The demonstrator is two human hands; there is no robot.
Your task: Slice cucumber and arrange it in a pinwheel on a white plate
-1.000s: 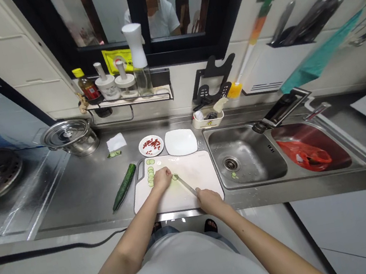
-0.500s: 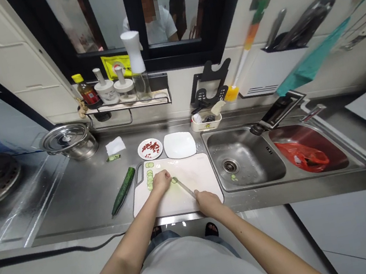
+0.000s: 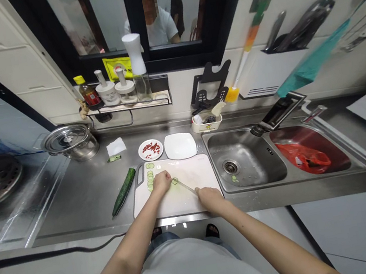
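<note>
On the white cutting board [image 3: 180,203], the right hand [image 3: 211,199] is grasping a knife [image 3: 187,187] — its blade is pointing toward the left hand [image 3: 161,182]. 1 cucumber slice [image 3: 174,181] is lying at the blade's far end, just beside the left fingertips, which are curling together; whether they are pinching anything, I cannot tell. Overlapping slices [image 3: 150,179] are lining the board's left side, with 2 more slices [image 3: 151,165] sitting beyond them. 1 whole cucumber [image 3: 124,192] is resting on the steel counter [image 3: 83,197] — left of the board.
</note>
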